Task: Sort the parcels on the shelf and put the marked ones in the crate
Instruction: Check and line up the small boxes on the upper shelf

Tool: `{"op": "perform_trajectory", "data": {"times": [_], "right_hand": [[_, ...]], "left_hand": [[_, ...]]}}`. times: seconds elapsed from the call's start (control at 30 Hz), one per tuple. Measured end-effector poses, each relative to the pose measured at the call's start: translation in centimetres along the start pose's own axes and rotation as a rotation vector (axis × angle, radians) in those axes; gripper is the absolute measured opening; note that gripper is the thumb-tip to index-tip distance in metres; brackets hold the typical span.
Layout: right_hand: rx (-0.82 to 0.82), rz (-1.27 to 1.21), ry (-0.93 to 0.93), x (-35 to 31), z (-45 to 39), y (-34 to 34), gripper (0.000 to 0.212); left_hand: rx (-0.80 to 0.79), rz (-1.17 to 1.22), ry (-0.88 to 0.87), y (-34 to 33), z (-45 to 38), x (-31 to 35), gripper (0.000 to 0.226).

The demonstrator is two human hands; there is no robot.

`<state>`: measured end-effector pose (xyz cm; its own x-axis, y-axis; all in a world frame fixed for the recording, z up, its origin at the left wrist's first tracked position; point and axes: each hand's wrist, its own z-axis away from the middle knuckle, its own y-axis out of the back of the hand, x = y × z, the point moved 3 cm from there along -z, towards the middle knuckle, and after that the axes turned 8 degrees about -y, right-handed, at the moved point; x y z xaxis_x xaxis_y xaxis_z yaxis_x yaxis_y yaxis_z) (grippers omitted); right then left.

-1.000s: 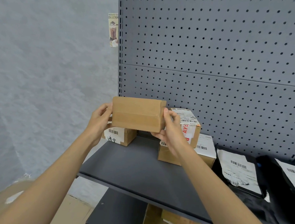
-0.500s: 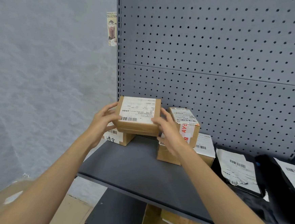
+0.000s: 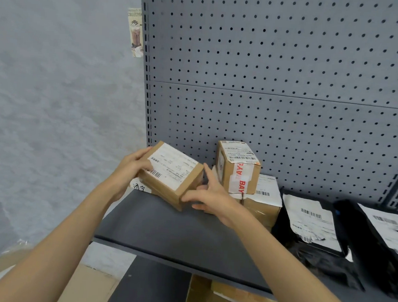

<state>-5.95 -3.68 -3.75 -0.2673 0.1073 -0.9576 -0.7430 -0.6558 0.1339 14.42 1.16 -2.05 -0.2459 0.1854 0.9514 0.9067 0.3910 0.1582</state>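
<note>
1. The person holds a small cardboard parcel (image 3: 171, 172) between both hands just above the left end of the shelf (image 3: 163, 229), its white shipping label turned up towards the camera.
2. The left hand (image 3: 130, 167) grips the parcel's left side, thumb lying over the label near the barcode, fingers curled round the far edge.
3. The right hand (image 3: 210, 194) steadies the right corner; its fingers lie fairly straight against the side, touching rather than clasping.
4. Directly under the grip sits a box with handwriting (image 3: 140, 187); just right of the right hand stands a taped box (image 3: 238, 168) stacked on a lower box (image 3: 264, 203), with black mailer bags (image 3: 310, 233) further right.
5. To do this step well, the person should probably keep the label level and readable long enough to check for a mark, with the left hand bearing the weight so the parcel does not slip onto the box below.
6. No crate is in view, so the drop-off place cannot be judged.
7. Compared with half a second ago, the parcel has been rotated and tilted, its label now slanting to the right, and it sits lower, closer to the box beneath.
8. A second ago only a plain brown face showed.
</note>
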Motion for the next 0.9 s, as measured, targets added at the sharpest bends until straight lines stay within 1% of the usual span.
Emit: {"op": "perform_trajectory", "data": {"times": [0.13,0.23,0.37,0.5,0.6,0.7,0.77,0.83,0.9], "right_hand": [[0.012,0.099,-0.074,2.4,0.0,0.0,0.072],[0.02,0.14,-0.162,4.1,-0.1,0.3,0.057],[0.065,0.149,-0.222,5.4,0.2,1.2,0.057],[0.111,0.108,-0.221,6.0,0.4,1.6,0.055],[0.158,0.132,-0.202,6.1,0.3,1.3,0.051],[0.196,0.196,-0.176,6.2,0.1,0.7,0.047],[0.223,0.275,-0.172,6.2,0.0,0.3,0.044],[0.231,0.351,-0.191,6.3,-0.2,-0.3,0.039],[0.211,0.37,-0.232,6.4,-0.3,-0.9,0.037]], "left_hand": [[-0.026,-0.012,0.134,-1.0,-1.0,-2.9,0.05],[0.0,-0.019,0.207,-2.0,-1.1,-5.0,0.045],[-0.074,-0.034,0.193,-3.4,-1.3,-6.2,0.04],[-0.046,-0.061,0.132,-4.1,-2.1,-6.4,0.043],[0.021,-0.152,0.032,-4.1,-2.4,-6.3,0.05],[0.159,-0.188,-0.041,-3.2,-2.5,-6.3,0.052],[0.205,-0.209,-0.033,-2.3,-2.3,-6.6,0.047],[0.182,-0.215,-0.018,-1.7,-2.1,-6.9,0.038],[0.157,-0.21,-0.043,-1.5,-1.9,-7.0,0.031]]}}
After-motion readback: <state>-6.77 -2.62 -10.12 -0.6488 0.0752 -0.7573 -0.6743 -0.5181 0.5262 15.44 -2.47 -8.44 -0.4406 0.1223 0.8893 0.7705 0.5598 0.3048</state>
